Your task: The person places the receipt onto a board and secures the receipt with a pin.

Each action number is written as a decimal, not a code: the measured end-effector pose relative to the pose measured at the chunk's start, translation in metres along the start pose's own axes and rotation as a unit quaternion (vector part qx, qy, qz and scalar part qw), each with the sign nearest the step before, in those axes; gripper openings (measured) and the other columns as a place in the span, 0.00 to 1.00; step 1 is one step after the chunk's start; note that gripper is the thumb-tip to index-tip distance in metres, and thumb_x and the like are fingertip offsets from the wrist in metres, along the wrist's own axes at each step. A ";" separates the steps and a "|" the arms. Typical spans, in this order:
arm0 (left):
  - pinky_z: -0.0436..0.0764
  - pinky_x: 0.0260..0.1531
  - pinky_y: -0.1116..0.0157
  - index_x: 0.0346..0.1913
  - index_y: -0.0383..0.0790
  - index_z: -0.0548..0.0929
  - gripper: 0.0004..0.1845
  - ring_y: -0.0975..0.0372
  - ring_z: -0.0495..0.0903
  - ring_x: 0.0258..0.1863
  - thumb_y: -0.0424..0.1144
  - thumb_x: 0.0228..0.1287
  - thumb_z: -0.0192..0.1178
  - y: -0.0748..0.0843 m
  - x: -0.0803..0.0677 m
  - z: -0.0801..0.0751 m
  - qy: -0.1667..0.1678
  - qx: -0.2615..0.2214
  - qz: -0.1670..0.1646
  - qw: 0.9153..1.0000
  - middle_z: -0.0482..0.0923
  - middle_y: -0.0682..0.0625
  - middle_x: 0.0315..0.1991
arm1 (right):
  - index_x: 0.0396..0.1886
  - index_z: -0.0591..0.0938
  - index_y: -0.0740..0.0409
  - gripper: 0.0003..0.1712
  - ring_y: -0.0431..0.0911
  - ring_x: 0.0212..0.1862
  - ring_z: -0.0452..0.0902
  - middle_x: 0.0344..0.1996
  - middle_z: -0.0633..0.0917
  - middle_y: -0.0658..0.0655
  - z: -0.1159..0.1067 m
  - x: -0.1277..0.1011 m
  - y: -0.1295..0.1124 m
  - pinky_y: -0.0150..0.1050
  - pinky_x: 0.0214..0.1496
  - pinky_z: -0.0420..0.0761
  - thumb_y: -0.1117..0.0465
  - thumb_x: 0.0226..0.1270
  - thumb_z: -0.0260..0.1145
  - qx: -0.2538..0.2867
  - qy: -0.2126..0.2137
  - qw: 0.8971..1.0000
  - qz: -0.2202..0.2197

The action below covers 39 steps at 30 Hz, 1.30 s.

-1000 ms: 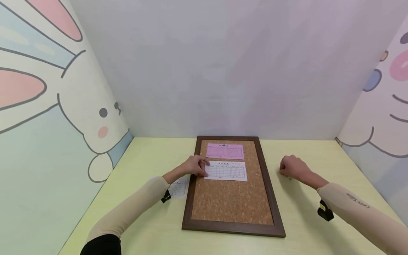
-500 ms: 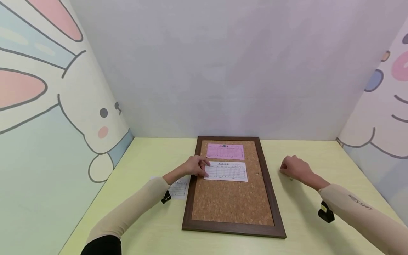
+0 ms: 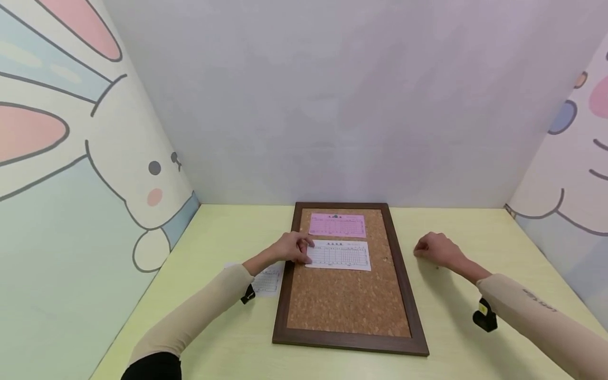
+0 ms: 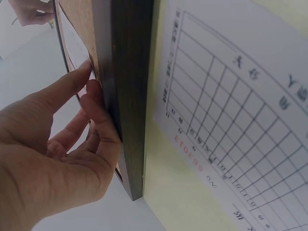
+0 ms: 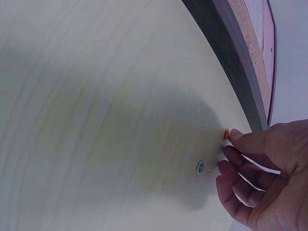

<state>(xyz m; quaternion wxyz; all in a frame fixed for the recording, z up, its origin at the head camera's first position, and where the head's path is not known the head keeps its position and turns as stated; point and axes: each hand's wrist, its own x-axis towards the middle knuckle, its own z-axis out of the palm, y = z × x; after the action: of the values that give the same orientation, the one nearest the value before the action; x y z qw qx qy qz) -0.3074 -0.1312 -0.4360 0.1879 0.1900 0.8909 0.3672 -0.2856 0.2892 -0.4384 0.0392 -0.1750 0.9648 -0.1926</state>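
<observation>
On a brown-framed corkboard (image 3: pixel 349 303) lie a pink printed form (image 3: pixel 337 225) and, below it, a white printed form (image 3: pixel 340 256). My left hand (image 3: pixel 290 248) holds the white form at its left edge, index finger near the upper corner and thumb near the lower one. Right of the board, my right hand (image 3: pixel 438 249) is low over the table with curled fingers. In the right wrist view its thumb meets an orange thumbtack (image 5: pixel 226 134), the index finger mostly hidden. Close by, a teal-rimmed thumbtack (image 5: pixel 200 168) lies with its pin sideways.
Another white form (image 3: pixel 267 283) lies on the pale yellow table (image 3: pixel 228 343), left of the board and partly under my left forearm. A grey wall (image 3: pixel 332 105) rises behind the table. Cartoon-painted walls (image 3: pixel 147 137) stand at both sides.
The right hand has shifted slightly left, and its fingertips reach further out than before. My left hand stays at the white form's edge.
</observation>
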 end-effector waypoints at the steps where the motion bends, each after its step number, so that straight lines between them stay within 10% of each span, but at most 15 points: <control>1: 0.74 0.23 0.72 0.54 0.32 0.82 0.22 0.67 0.74 0.21 0.30 0.57 0.74 0.000 0.000 0.000 0.000 0.001 0.002 1.000 0.81 0.48 0.26 | 0.34 0.89 0.66 0.07 0.42 0.26 0.78 0.28 0.89 0.59 -0.001 -0.001 0.002 0.39 0.28 0.75 0.66 0.66 0.68 -0.001 0.000 1.000 0.003; 12: 0.73 0.23 0.72 0.55 0.32 0.82 0.22 0.66 0.73 0.20 0.30 0.57 0.74 -0.001 0.001 0.000 0.002 -0.002 0.001 1.000 0.80 0.49 0.25 | 0.33 0.89 0.67 0.08 0.33 0.25 0.66 0.26 0.89 0.56 0.001 0.003 -0.001 0.32 0.30 0.67 0.64 0.67 0.70 0.087 -0.033 0.995 -0.032; 30: 0.73 0.24 0.71 0.55 0.32 0.82 0.22 0.66 0.73 0.21 0.31 0.58 0.74 0.001 -0.002 -0.001 0.003 0.001 -0.003 1.000 0.80 0.49 0.25 | 0.33 0.89 0.65 0.09 0.40 0.21 0.71 0.22 0.86 0.52 0.004 -0.003 0.012 0.36 0.25 0.70 0.63 0.69 0.68 0.059 -0.006 0.998 0.001; 39: 0.72 0.24 0.71 0.55 0.32 0.82 0.22 0.66 0.73 0.21 0.31 0.58 0.74 0.003 -0.002 -0.001 0.001 0.001 -0.006 1.000 0.80 0.49 0.25 | 0.34 0.90 0.66 0.04 0.34 0.26 0.75 0.31 0.91 0.60 0.000 0.001 0.009 0.31 0.27 0.73 0.68 0.63 0.71 0.045 -0.017 0.997 -0.066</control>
<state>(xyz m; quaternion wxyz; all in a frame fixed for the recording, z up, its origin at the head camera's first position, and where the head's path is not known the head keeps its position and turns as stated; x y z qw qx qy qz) -0.3054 -0.1307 -0.4333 0.1890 0.1845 0.8924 0.3658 -0.2896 0.2966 -0.4420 0.0508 -0.2396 0.9407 -0.2348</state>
